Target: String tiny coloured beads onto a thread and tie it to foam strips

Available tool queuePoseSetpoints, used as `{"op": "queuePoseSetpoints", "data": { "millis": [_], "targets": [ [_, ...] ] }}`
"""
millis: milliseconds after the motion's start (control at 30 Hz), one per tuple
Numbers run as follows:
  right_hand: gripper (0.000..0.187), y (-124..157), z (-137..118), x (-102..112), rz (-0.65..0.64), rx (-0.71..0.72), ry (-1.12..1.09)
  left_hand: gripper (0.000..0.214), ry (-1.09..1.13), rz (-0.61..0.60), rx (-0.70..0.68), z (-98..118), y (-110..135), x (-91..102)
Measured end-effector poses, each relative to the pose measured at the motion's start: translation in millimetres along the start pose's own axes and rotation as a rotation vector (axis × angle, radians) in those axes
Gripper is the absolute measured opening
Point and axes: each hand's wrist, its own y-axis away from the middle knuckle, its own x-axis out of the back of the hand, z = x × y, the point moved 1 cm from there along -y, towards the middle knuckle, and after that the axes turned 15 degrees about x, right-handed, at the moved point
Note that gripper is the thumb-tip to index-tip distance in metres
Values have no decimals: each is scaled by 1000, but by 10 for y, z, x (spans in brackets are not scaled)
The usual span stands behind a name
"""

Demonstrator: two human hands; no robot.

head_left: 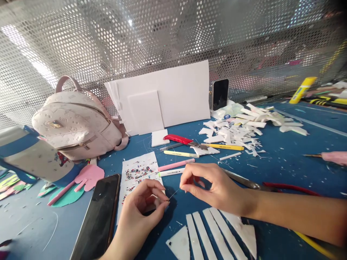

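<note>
My left hand (pixel 142 213) is closed in a pinch, thumb against forefinger, on one end of a thin, pale thread (pixel 175 194). Its other end is pinched between the thumb and forefinger of my right hand (pixel 217 186). The short span between them looks taut; whether it is thread or fine wire I cannot tell. Behind my left hand lies a white paper (pixel 148 159) scattered with tiny multicoloured beads (pixel 138 172). White foam strips (pixel 217 233) and pointed pieces lie on the blue table just below my hands.
A dark phone (pixel 99 213) lies left of my left hand. Beyond my hands are markers (pixel 176 164), red-handled pliers (pixel 179 139) and heaped white scraps (pixel 230 130). A pale backpack (pixel 76 122), a white board (pixel 187 94) and an upright phone (pixel 220 94) stand along the perforated metal panel.
</note>
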Motion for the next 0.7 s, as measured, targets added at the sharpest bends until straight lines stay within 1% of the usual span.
{"op": "queuePoseSetpoints", "data": {
  "millis": [100,333,700],
  "targets": [
    [10,-6,9,0,-7,5,17,18,-8,1,0,-6,-8,10],
    [9,-16,0,-6,2,14,15,19,73,-25,30,-18,-13,4],
    [10,-9,3,-3,-25,14,45,18,-3,-24,14,21,-6,9]
  ]
}}
